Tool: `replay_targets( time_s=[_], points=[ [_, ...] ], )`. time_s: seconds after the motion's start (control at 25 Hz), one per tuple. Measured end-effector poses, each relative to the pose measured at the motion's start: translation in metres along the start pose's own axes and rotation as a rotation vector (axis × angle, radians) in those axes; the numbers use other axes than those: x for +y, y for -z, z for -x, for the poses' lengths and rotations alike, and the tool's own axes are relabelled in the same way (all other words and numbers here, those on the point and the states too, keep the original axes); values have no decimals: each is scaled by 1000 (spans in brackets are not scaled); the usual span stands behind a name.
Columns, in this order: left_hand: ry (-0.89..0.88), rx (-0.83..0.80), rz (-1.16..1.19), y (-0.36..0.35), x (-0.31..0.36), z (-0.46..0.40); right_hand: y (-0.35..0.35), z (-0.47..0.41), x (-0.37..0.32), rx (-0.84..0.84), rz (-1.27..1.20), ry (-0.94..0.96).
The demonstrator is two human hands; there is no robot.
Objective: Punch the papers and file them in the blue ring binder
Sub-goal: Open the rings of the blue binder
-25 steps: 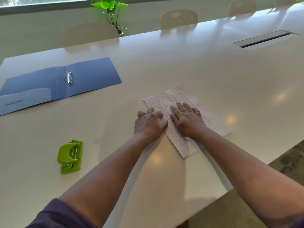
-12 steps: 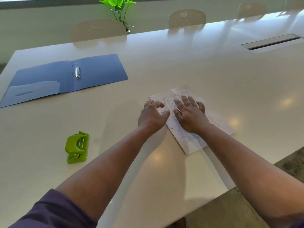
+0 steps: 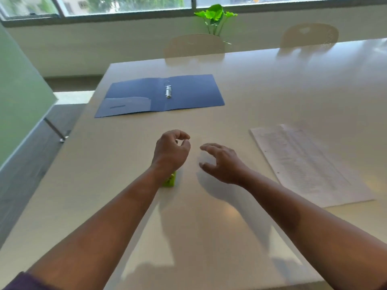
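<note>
The papers [image 3: 307, 164] lie flat on the worktop [image 3: 272, 91] right of both empty, half-curled hands, so the left hand [image 3: 170, 150] should grasp the green punch [image 3: 170, 181] beneath its wrist squarely.

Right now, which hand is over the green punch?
The left hand: its wrist hides most of the green punch. The right hand hovers over bare table.

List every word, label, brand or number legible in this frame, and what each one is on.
None can be read.
Papers: rows of printed text, too blurred to read.
Blue ring binder: a dark mark on its inner pocket, illegible.
Green hole punch: mostly hidden by the left wrist, no marking visible.
</note>
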State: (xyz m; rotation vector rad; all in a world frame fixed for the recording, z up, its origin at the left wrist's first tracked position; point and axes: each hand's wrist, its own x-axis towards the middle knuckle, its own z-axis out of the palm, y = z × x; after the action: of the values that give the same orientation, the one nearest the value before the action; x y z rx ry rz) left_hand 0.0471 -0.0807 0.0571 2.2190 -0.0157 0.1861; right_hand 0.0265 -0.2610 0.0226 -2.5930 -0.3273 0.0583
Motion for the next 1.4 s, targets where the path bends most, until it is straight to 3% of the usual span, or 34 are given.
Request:
replay_targets(
  time_s=[0.2, 0.4, 0.68, 1.12, 1.4],
  points=[
    [206, 20, 108, 35, -57, 9, -31, -14, -41, -154, -59, 76],
    [359, -15, 261, 34, -84, 18, -44, -20, -50, -170, 30, 92],
    [377, 50, 277, 51, -88, 30, -61, -26, -73, -95, -5, 126],
    [409, 363, 241, 211, -184, 65, -161, -62, -244, -90, -87, 336],
    [417, 443, 189, 254, -229, 73, -201, -76, -300, -100, 18, 375]
  ],
)
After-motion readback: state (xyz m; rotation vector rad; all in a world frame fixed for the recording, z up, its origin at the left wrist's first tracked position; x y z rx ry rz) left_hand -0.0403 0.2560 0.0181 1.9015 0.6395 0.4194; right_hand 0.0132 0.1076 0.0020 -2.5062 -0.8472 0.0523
